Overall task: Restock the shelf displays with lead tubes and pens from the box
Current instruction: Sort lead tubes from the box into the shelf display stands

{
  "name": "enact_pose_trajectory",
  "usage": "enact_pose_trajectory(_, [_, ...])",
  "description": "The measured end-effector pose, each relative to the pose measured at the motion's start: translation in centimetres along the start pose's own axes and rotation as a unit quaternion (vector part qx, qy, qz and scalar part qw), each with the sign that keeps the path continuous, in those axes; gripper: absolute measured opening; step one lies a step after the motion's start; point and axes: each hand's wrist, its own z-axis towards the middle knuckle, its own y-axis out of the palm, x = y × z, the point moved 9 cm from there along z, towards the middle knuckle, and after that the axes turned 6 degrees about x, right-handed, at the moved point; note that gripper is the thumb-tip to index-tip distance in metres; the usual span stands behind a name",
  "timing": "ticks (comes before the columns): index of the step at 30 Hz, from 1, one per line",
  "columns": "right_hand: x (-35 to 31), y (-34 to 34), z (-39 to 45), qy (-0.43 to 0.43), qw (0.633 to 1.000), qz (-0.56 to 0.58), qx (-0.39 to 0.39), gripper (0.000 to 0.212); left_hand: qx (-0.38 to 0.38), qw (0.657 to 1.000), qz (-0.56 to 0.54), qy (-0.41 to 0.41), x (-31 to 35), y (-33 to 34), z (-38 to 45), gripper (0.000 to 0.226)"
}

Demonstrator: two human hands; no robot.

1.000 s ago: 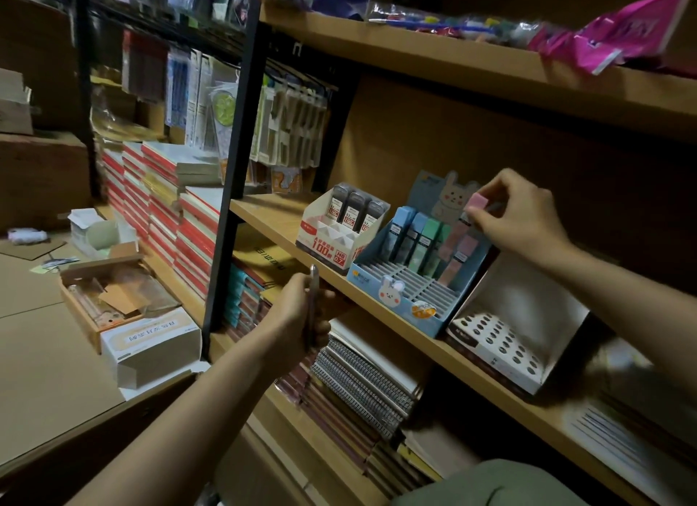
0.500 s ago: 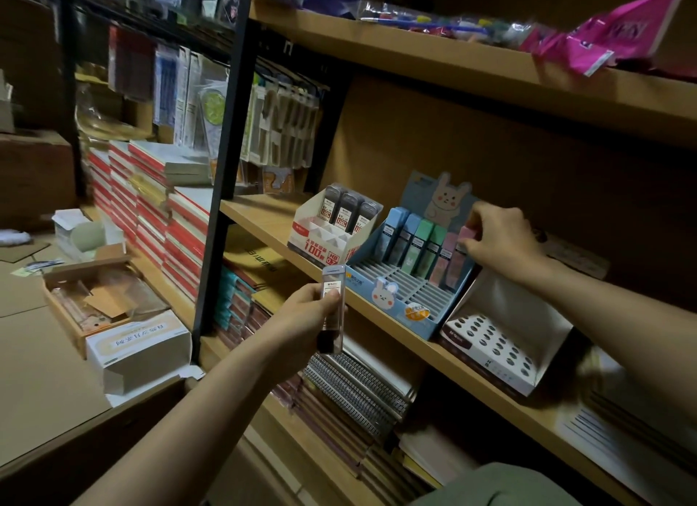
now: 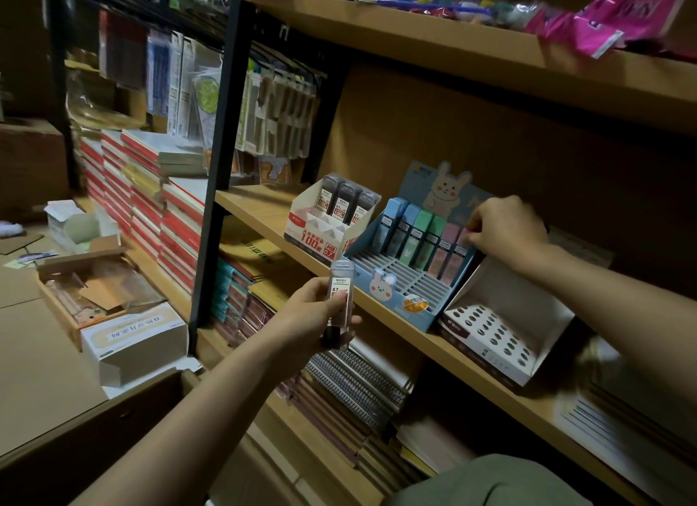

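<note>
The left hand [image 3: 317, 313] grips a grey lead tube [image 3: 340, 302] upright, thumb across its label and fingers wrapped behind, just in front of the wooden shelf [image 3: 264, 211] edge and below the white display box [image 3: 328, 230]. That white box stands on the shelf and holds three dark lead tubes [image 3: 345, 200] upright in its back row, with its front slots unfilled. The held tube is close to this box but apart from it.

The right hand [image 3: 507, 230] reaches over to the blue rabbit display [image 3: 396, 279], just beside the white box. Its fingertips [image 3: 473, 234] pinch the top of the rightmost pink tube [image 3: 458, 251], at the end of a row of pastel tubes [image 3: 411, 230] in blue, green and pink that lean in the back slots. The ridged front slots of the blue display are unfilled.

To the right of the blue display, touching it, sits a white tray with round holes [image 3: 494, 336], under the right forearm. The two hands are well apart, the left lower and nearer the camera, the right higher and at the shelf's back.

Down at the left, an open cardboard box [image 3: 90, 279] rests on a desk [image 3: 34, 354] beside a closed white carton [image 3: 132, 339], well away from both hands.
</note>
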Motion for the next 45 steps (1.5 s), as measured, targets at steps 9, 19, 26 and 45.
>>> enact_pose_trajectory(9, [-2.4,-0.9,-1.6,-0.044,0.997,-0.054,0.013,0.033,-0.005,0.998,-0.003,0.061,1.3,0.2,-0.3,0.025])
enact_pose_trajectory(19, [-14.3,-0.6,-6.6,-0.030,0.845,0.510,-0.159,0.027,0.032,0.975,0.087,0.200,4.4,-0.2,-1.1,0.020])
enact_pose_trajectory(26, [-13.6,-2.9,-0.6,-0.033,0.877,0.478,-0.042,0.016,0.125,0.899,0.306,0.286,8.1,-2.5,-0.4,0.035])
enact_pose_trajectory(45, [-13.9,0.2,7.6,-0.071,0.946,0.312,0.057,0.011,0.102,0.686,0.623,0.362,7.0,-3.1,5.4,0.073])
